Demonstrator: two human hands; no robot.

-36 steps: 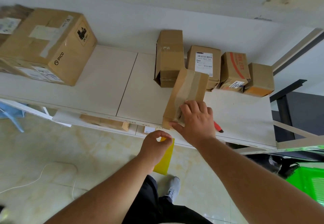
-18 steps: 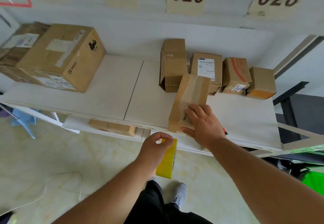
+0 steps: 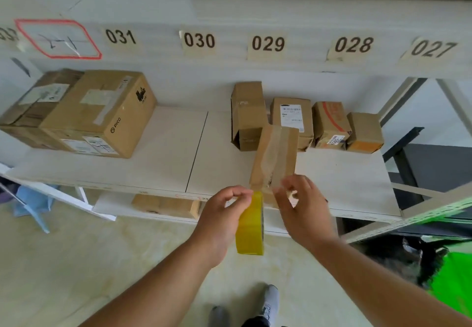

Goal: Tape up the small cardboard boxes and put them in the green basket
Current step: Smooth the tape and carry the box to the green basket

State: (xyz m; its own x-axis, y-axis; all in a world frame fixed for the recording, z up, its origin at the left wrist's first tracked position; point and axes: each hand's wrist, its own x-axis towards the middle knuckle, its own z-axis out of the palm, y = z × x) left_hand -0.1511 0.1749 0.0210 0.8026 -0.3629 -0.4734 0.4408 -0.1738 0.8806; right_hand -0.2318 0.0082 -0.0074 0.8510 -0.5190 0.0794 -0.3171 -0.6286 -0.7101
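A person's left hand [image 3: 224, 214] grips a yellow roll of packing tape [image 3: 250, 224] just below the edge of a white shelf [image 3: 163, 158], fingers curled over the roll's top, apparently to keep it steady for pulling. The right hand [image 3: 301, 206], blurred, hovers just right of the roll with fingers loosely bent; whether it pinches the tape end cannot be told. Directly beyond both hands lies a small oblong brown cardboard box [image 3: 277, 155], clear tape along its top, likely angled toward the hands for sealing. The green plastic basket [image 3: 457, 280] waits low to the right.
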